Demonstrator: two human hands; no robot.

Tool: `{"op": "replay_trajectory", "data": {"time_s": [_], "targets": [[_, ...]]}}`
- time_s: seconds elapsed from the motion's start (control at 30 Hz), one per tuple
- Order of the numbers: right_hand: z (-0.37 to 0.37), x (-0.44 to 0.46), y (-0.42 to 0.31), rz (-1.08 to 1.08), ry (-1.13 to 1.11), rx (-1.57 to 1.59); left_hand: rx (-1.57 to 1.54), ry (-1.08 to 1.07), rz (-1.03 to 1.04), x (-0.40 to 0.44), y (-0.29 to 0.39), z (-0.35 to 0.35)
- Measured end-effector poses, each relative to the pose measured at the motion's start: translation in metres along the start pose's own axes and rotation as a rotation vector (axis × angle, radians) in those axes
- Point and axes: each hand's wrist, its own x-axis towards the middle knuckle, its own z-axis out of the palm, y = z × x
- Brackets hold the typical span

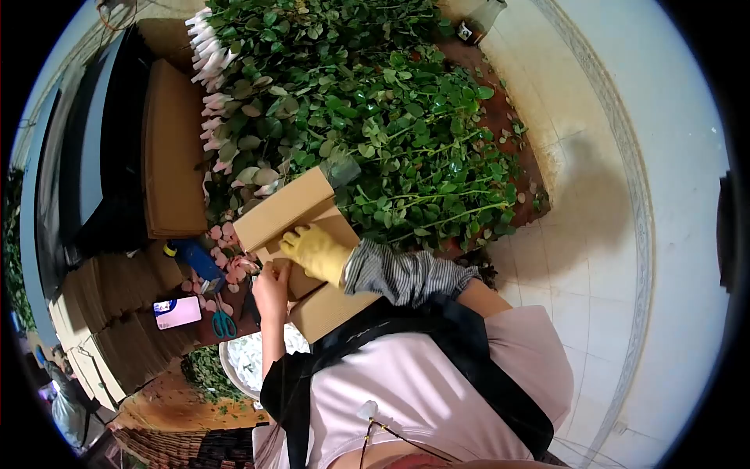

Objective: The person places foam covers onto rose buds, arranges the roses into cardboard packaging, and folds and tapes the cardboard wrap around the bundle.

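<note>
A brown cardboard box [328,311], partly folded with its flaps out, lies in front of my body at the table's near edge. My bare left hand [271,291] is at the left side of the box, fingers bent and pinching the cardboard there. My right hand [319,252] wears a yellow glove and a striped sleeve cover. It rests on the inner panel of the box, palm down, fingers a little apart. Clear tape or film [341,169] sticks out past the far flap. Behind the box lies a big pile of leafy rose stems [391,117].
White-wrapped flower heads [207,51] line the pile's left side. Left of the box are pink petals [236,267], a blue tape dispenser [197,259], teal scissors [224,322], a phone [177,313] and stacked cardboard [129,316]. A white tub [231,367] stands below the table edge.
</note>
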Motion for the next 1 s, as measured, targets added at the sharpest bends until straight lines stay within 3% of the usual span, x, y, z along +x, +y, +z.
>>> {"op": "replay_trajectory", "data": {"time_s": [0.03,0.1,0.17,0.2,0.23,0.3,0.37,0.43,0.5,0.57,0.63,0.67,0.77,0.87,0.93,0.97,1.0], "targets": [[0.016,0.008,-0.005,0.032,0.028,-0.114,0.285,0.020,0.095,-0.001,-0.001,-0.005],[0.019,0.014,-0.009,0.038,-0.045,-0.142,0.140,-0.107,0.111,-0.006,0.015,-0.034],[0.023,0.015,-0.004,0.032,-0.039,-0.015,-0.006,-0.253,0.387,-0.017,0.025,-0.041],[0.042,0.022,0.002,0.008,-0.005,0.017,0.178,-0.351,0.365,-0.024,0.037,-0.038],[-0.004,0.002,0.008,-0.019,-0.078,0.103,0.362,-0.448,0.334,-0.033,0.050,-0.032],[0.003,-0.007,0.047,-0.339,0.066,0.352,0.457,-0.325,0.416,-0.046,0.046,-0.010],[-0.027,-0.027,0.098,-0.474,-0.235,1.220,0.606,-0.194,0.386,-0.053,0.043,0.008],[-0.075,-0.051,0.138,-0.380,-0.116,1.277,0.621,-0.158,0.456,-0.051,0.033,0.016],[-0.082,-0.056,0.167,-0.039,0.423,1.197,0.466,-0.183,0.414,-0.048,0.046,-0.001],[-0.047,-0.037,0.213,0.372,0.637,0.485,0.450,-0.257,0.345,-0.047,0.055,-0.009],[0.006,-0.027,0.237,0.583,-0.132,0.074,0.443,-0.334,0.268,-0.044,0.058,-0.010],[0.051,-0.025,0.243,0.551,-0.125,0.058,0.445,-0.345,0.258,-0.043,0.061,-0.012],[0.056,-0.032,0.248,0.489,-0.189,0.035,0.424,-0.353,0.252,-0.043,0.062,-0.008],[0.019,-0.041,0.263,0.414,-0.193,0.353,0.431,-0.351,0.283,-0.043,0.062,-0.013],[-0.012,-0.034,0.264,0.367,-0.014,0.375,0.411,-0.368,0.282,-0.041,0.062,-0.015],[-0.016,-0.026,0.263,0.292,0.259,0.366,0.396,-0.385,0.283,-0.042,0.062,-0.017],[-0.052,-0.020,0.254,0.293,0.315,0.325,0.410,-0.369,0.308,-0.042,0.062,-0.018]]}}
